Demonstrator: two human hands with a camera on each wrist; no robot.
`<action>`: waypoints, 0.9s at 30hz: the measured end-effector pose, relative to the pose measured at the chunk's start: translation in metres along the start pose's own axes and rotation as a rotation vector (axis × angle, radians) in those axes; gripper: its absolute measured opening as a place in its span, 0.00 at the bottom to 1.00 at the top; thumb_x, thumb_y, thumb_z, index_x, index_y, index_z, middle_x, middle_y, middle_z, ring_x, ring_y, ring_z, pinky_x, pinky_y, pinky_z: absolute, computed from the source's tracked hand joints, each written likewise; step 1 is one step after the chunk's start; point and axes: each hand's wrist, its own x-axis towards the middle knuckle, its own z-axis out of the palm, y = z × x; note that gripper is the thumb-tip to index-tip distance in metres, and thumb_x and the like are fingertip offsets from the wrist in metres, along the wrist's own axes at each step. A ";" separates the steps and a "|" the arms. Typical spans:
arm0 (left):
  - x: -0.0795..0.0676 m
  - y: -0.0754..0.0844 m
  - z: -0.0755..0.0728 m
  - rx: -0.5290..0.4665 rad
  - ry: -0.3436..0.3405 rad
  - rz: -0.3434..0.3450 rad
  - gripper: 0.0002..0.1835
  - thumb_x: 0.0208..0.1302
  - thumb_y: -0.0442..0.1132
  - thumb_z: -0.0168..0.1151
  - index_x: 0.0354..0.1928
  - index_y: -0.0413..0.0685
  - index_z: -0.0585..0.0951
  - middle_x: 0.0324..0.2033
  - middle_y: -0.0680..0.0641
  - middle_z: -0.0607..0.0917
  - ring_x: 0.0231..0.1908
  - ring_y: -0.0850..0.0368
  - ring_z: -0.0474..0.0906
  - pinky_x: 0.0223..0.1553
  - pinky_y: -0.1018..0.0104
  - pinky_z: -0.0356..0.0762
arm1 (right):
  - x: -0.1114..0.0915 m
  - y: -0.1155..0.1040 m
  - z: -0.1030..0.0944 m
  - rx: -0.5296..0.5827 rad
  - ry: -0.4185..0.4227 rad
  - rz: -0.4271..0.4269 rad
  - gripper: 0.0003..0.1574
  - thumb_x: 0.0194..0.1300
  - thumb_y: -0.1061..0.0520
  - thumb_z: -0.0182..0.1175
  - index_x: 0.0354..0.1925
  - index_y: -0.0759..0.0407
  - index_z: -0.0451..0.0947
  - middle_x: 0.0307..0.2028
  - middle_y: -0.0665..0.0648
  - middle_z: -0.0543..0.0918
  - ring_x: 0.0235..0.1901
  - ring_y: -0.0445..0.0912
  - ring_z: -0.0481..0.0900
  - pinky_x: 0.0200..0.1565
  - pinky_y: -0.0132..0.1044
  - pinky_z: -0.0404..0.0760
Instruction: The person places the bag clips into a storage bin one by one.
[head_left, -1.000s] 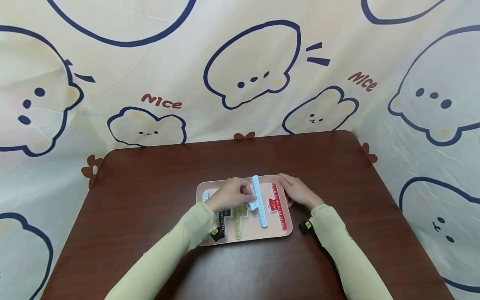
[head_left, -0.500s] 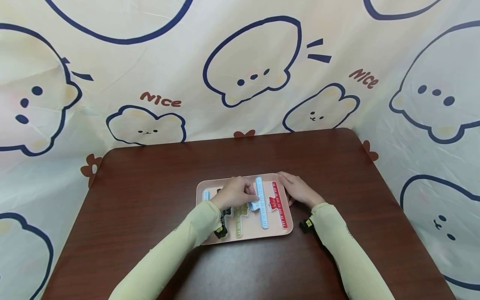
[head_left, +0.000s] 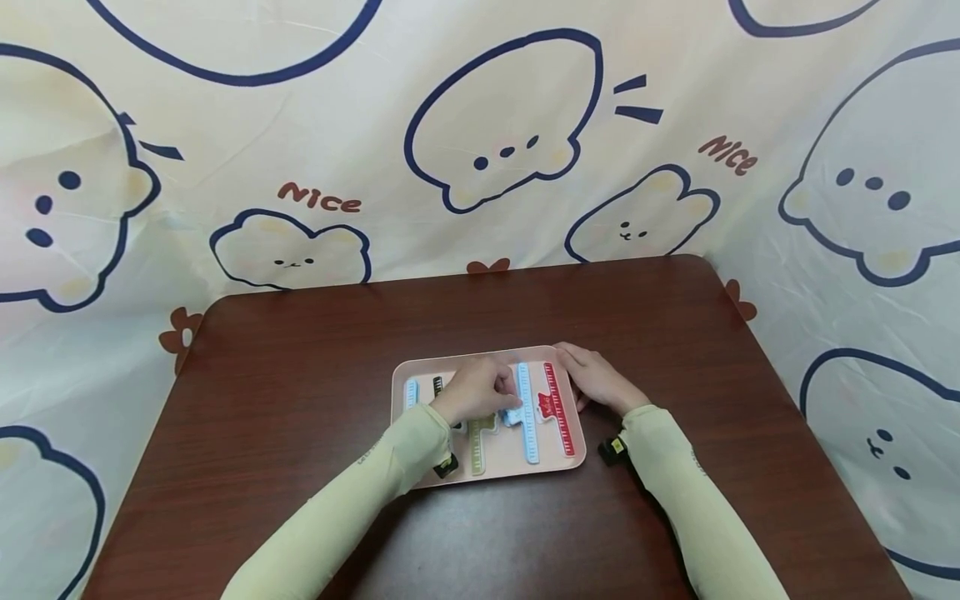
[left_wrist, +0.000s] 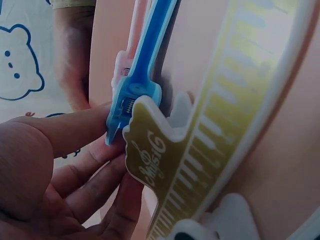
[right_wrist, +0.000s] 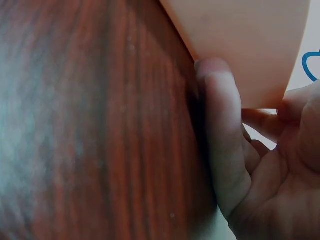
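In the head view, my left hand (head_left: 476,389) pinches the small grip of a light blue music clip (head_left: 528,417) with a printed piano-key strip. The left wrist view shows the blue clip's spring (left_wrist: 128,106) between thumb and fingers. That clip stands upright along the pink tray (head_left: 517,472), left of a red music clip (head_left: 557,412). An olive-gold music clip (left_wrist: 200,150) lies just beside the left hand. My right hand (head_left: 596,379) grips the tray's right end, its thumb (right_wrist: 220,100) against the outer side.
Partly hidden by the left arm, a black clip (head_left: 438,385) and another light blue clip (head_left: 411,392) lie at the tray's left. The tray sits on a dark brown table (head_left: 315,375). A cartoon-printed cloth (head_left: 487,100) surrounds the table's back and sides.
My left hand has shifted slightly right and nearer with the blue clip, which now lies straighter, closer to the red one. The right hand keeps its place on the tray.
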 end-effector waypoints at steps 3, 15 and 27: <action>0.001 -0.002 0.002 0.012 -0.003 0.008 0.09 0.62 0.44 0.76 0.28 0.54 0.85 0.29 0.55 0.83 0.33 0.60 0.75 0.36 0.67 0.73 | 0.001 0.001 0.000 0.004 0.005 0.009 0.29 0.85 0.40 0.37 0.71 0.49 0.70 0.30 0.58 0.84 0.18 0.48 0.81 0.23 0.44 0.85; 0.001 -0.002 0.004 0.006 -0.016 -0.015 0.10 0.63 0.43 0.75 0.27 0.52 0.83 0.30 0.53 0.81 0.33 0.59 0.75 0.35 0.67 0.73 | 0.000 0.001 0.000 0.007 -0.004 0.010 0.29 0.85 0.41 0.37 0.71 0.49 0.70 0.31 0.58 0.84 0.18 0.48 0.80 0.23 0.44 0.85; 0.003 -0.004 0.007 0.008 -0.019 -0.033 0.10 0.63 0.43 0.75 0.28 0.52 0.82 0.32 0.53 0.81 0.33 0.59 0.75 0.33 0.69 0.74 | -0.001 -0.002 -0.001 0.000 -0.007 0.003 0.30 0.85 0.40 0.37 0.71 0.51 0.69 0.31 0.58 0.83 0.19 0.48 0.81 0.24 0.44 0.85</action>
